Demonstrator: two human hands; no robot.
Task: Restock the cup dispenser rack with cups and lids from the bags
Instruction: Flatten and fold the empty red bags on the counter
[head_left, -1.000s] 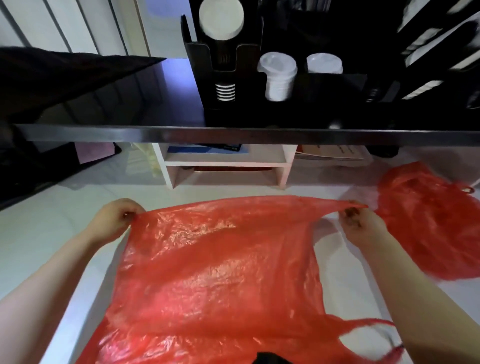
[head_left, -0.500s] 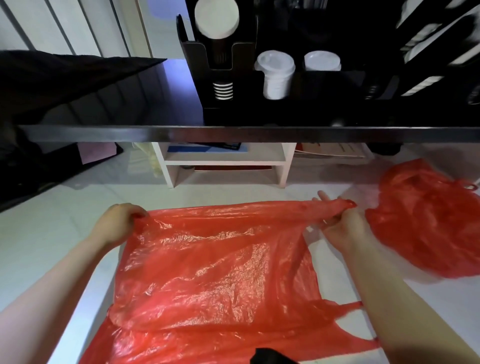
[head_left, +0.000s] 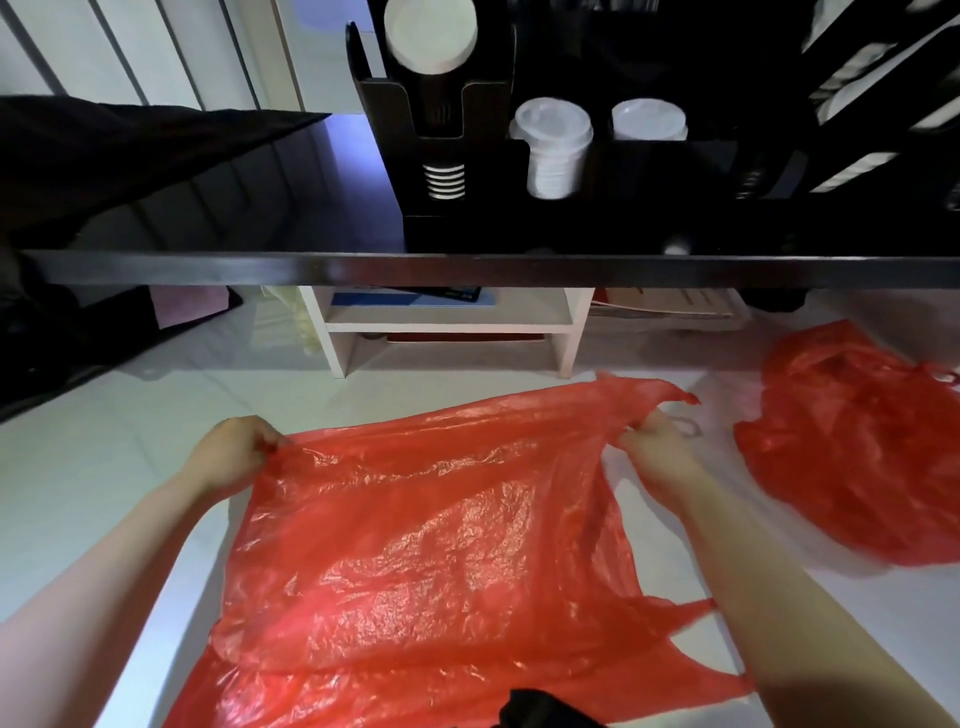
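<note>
While a flat red bag (head_left: 415, 545) is stretched out above the white floor (head_left: 104, 457), its far edge is pinched at both corners. The left corner is gripped by the left hand (head_left: 231, 454), whose fingers are curled over the crumpled plastic. The right corner is bunched in the right hand (head_left: 657, 449), fingers folded round the film, with a small tip of plastic sticking out past the knuckles. The sheet is held fairly taut between the two hands and slopes down toward the camera, where its handles trail off to the lower right.

A second bag (head_left: 852, 441), also red, is seen lying crumpled on the floor to the right, apart from the right hand. Whether anything is left inside either bag cannot be told.

A black rack (head_left: 613, 208) is set on the dark counter (head_left: 363, 270) above. A white cup stack (head_left: 431, 36) is held in its tall left slot, and two lid stacks (head_left: 550, 145) are seated in the slots beside it. A white shelf (head_left: 447, 327) is seen under the counter.
</note>
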